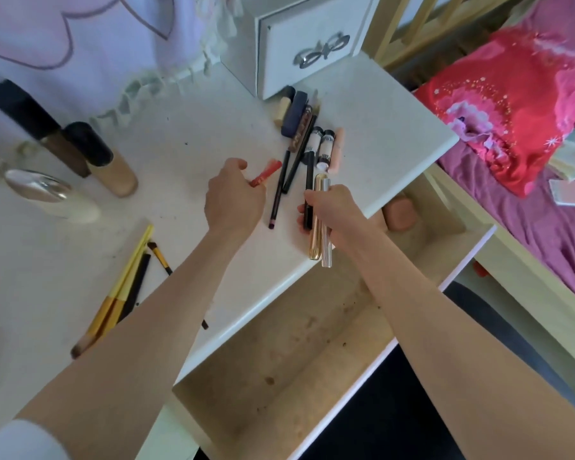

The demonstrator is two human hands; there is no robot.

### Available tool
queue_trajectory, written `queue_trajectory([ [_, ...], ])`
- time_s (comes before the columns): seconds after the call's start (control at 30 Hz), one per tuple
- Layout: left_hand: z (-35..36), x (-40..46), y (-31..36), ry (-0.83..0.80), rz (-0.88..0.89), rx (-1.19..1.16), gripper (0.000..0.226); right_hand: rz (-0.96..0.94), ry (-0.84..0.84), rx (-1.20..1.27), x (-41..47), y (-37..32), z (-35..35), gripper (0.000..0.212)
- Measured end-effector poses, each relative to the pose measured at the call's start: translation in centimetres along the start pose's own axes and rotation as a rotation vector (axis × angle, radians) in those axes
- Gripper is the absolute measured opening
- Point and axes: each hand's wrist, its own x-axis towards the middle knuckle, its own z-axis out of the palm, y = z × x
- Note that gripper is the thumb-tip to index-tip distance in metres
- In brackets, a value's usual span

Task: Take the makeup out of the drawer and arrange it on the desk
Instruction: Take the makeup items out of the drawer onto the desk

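Makeup lies on the smooth white worktop (180,134): slim dark pencils (281,190) and small cylindrical tubes (326,147). The left hand (234,197) pinches a red stick (266,174); the right hand (332,207) clasps glossy gold, silver and black tubes (321,240) above the open wooden drawer (289,353).

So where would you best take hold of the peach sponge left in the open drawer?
Grip the peach sponge across its rounded sides, coming straight down from above. It sits at the far end of the drawer, partly tucked under the desk edge, so only its near, exposed part seems reachable.
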Motion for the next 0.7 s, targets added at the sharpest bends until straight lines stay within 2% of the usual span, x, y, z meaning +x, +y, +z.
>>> queue_trajectory([
  [0.13,0.9,2.0,0.9,-0.005,-0.006,-0.033,0.042,-0.048,0.028,-0.18,1.1,-0.8,0.9,0.016],
  [0.23,1.2,3.2,1.5,-0.023,-0.003,-0.06,0.046,-0.079,0.055,-0.238,1.6,-1.5,1.4,0.008],
  [0.33,1.3,3.9,1.9,-0.041,0.039,-0.059,0.049,-0.056,0.094,-0.131,2.0,-1.6,1.4,0.014],
  [0.53,1.4,1.7,0.7,-0.046,0.237,-0.058,0.032,-0.094,0.155,-0.013,1.2,-0.9,-0.3,0.014],
  [0.7,2.2,0.8,-0.1,-0.172,0.315,0.1,0.047,0.024,0.309,0.194,2.6,-1.7,-3.0,0.015],
])
